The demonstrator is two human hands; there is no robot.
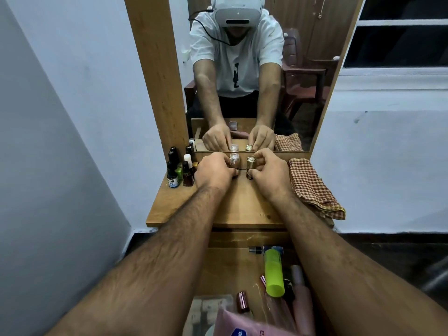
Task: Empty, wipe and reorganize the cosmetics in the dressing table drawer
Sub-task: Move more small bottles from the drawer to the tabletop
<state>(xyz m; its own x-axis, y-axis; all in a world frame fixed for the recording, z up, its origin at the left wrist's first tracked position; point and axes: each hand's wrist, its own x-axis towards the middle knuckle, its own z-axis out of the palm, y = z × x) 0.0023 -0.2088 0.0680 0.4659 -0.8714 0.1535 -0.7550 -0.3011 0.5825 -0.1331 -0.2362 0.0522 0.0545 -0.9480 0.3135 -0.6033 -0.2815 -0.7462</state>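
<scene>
The desk held part of the cosmetics while the open drawer below kept at least six, so emptying looked roughly half done, wiping ahead. One checked cloth waited. Some seven bottles stood left. Left hand fingers gripped a clear bottle, right hand a gold one.
</scene>
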